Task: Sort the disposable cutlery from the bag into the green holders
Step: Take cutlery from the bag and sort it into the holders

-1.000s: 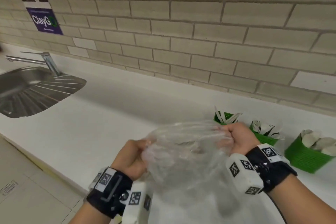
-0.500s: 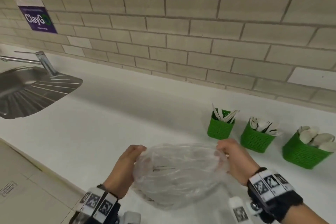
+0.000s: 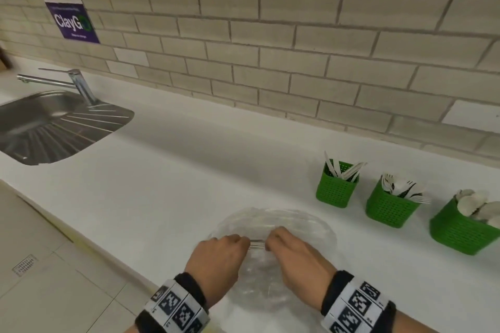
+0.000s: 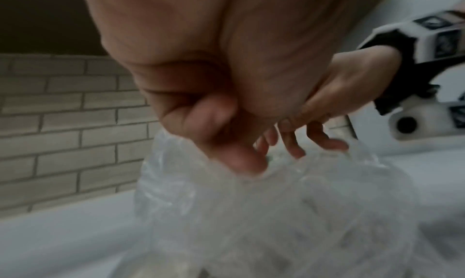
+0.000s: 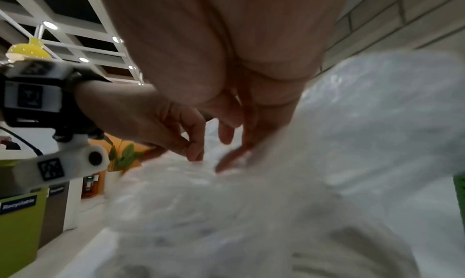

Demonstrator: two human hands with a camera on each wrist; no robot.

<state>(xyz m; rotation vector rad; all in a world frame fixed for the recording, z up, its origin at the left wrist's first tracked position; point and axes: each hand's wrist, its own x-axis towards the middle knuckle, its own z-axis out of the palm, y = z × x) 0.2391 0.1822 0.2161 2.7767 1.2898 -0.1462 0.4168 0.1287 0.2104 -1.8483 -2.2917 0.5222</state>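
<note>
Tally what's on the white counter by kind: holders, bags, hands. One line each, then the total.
Green perforated plastic holders: 3, the left one, the middle one, the right one
Clear crinkled plastic bag: 1
Hands pinching the bag: 2, left hand, right hand
Total: 6

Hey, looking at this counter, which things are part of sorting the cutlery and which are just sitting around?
Part of the job:
- clear plastic bag, pinched by left hand and right hand
- three green holders: knives, forks, spoons

Just there:
- sink
- tap
- purple wall sign
- green recyclable bin
</note>
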